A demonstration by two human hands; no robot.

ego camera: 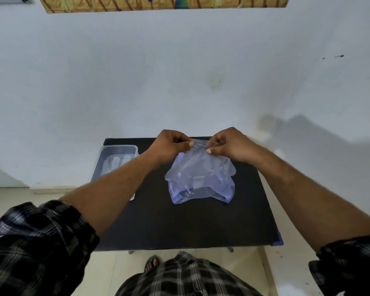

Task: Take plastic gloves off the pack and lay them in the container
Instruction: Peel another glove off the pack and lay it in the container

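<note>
A clear, bluish plastic glove [201, 174] lies spread over the glove pack [201, 194] in the middle of the black table [179, 227]. My left hand [169, 146] and my right hand [229, 145] both pinch the glove's far cuff edge between thumb and fingers, lifting it slightly. The glove's fingers point toward me and rest on the pack. A clear plastic container [115, 159] stands at the table's far left corner, partly hidden behind my left forearm, with something clear lying inside.
A pale blue wall stands right behind the table's far edge. A small white item [132, 197] peeks out under my left forearm. My foot [152, 263] and the light tiled floor lie below the table's near edge.
</note>
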